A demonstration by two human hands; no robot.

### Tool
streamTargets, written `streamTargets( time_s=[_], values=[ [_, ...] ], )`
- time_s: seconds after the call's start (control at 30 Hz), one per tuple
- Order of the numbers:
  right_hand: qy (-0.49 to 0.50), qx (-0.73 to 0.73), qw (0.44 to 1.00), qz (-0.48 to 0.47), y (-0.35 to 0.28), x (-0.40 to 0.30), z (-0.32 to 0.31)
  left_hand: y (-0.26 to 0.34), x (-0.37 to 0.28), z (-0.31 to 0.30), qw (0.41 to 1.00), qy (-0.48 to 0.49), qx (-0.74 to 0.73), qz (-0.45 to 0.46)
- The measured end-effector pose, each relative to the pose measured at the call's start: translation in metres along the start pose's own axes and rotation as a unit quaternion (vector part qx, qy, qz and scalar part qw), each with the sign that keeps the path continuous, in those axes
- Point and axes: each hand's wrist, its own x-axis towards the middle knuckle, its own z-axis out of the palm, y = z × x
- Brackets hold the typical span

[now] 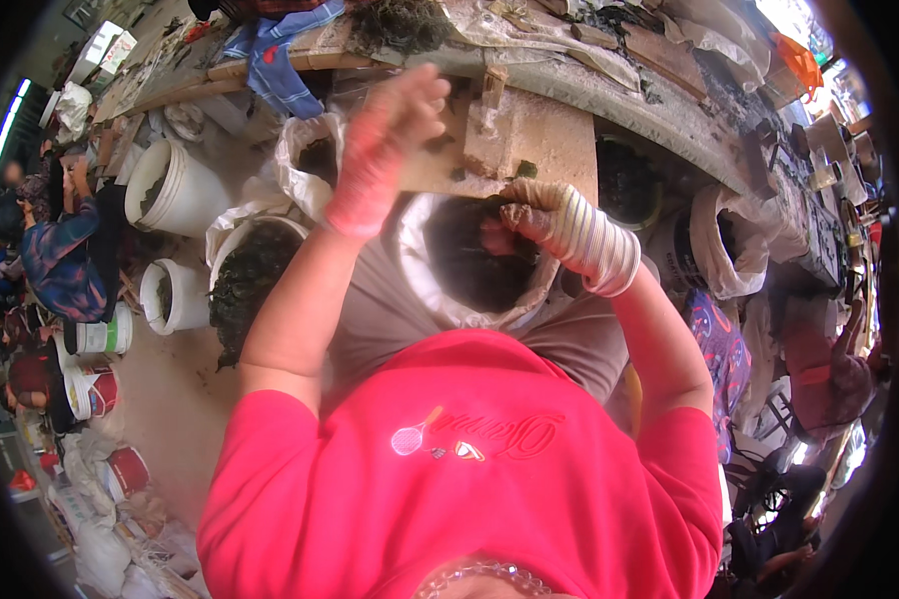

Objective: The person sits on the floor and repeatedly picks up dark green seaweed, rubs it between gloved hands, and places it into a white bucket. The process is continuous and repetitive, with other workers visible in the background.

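Observation:
My left hand (397, 123) is raised over the near edge of a wooden board (569, 135), blurred, fingers extended and nothing visible in them. A reddish covering wraps its palm and wrist. My right hand (551, 217) wears a striped, off-white fingerless glove. Its fingers are curled together at the board's edge, around a small dark leafy strip (492, 200), mostly hidden. Below both hands, between my knees, stands a white-lined bucket (419, 277) with dark contents. A dark green scrap (526, 169) lies on the board near a dusty wooden block (491, 142) with an upright peg.
A long bench (539, 71) curves across the front, bearing a dark leafy heap (401, 26) and a blue cloth (285, 60). To the left stand a bucket heaped with dark leaves (251, 262) and white pails (187, 191). Another person (67, 254) sits far left.

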Motion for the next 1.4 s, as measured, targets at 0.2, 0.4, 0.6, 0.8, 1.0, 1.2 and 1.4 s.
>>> streamTargets(
  time_s=[0.2, 0.4, 0.6, 0.8, 1.0, 1.2, 1.4],
  values=[
    [-0.03, -0.092, 0.993, 0.064, -0.04, 0.019, -0.013, -0.025, -0.005, 0.005, 0.951, -0.244, 0.163, -0.097],
    [0.003, -0.099, 0.986, 0.133, 0.009, 0.044, -0.043, -0.061, 0.015, -0.008, 0.906, -0.26, 0.329, 0.052],
    [0.065, -0.18, 0.981, 0.001, 0.06, 0.092, -0.077, -0.122, 0.044, -0.028, 0.861, -0.187, 0.471, 0.042],
    [0.138, -0.396, 0.908, -0.011, 0.059, 0.15, -0.113, -0.177, 0.106, -0.03, 0.853, -0.084, 0.515, -0.033],
    [0.169, -0.508, 0.845, 0.019, 0.095, 0.176, -0.142, -0.223, 0.111, -0.037, 0.763, -0.114, 0.606, -0.194],
    [0.215, -0.16, 0.946, 0.182, 0.106, 0.126, -0.14, -0.187, 0.066, -0.069, 0.912, -0.003, 0.1, -0.399],
    [0.164, 0.074, 0.971, 0.156, 0.097, 0.078, -0.091, -0.117, 0.033, -0.036, 0.849, 0.11, -0.344, -0.386]
  ],
)
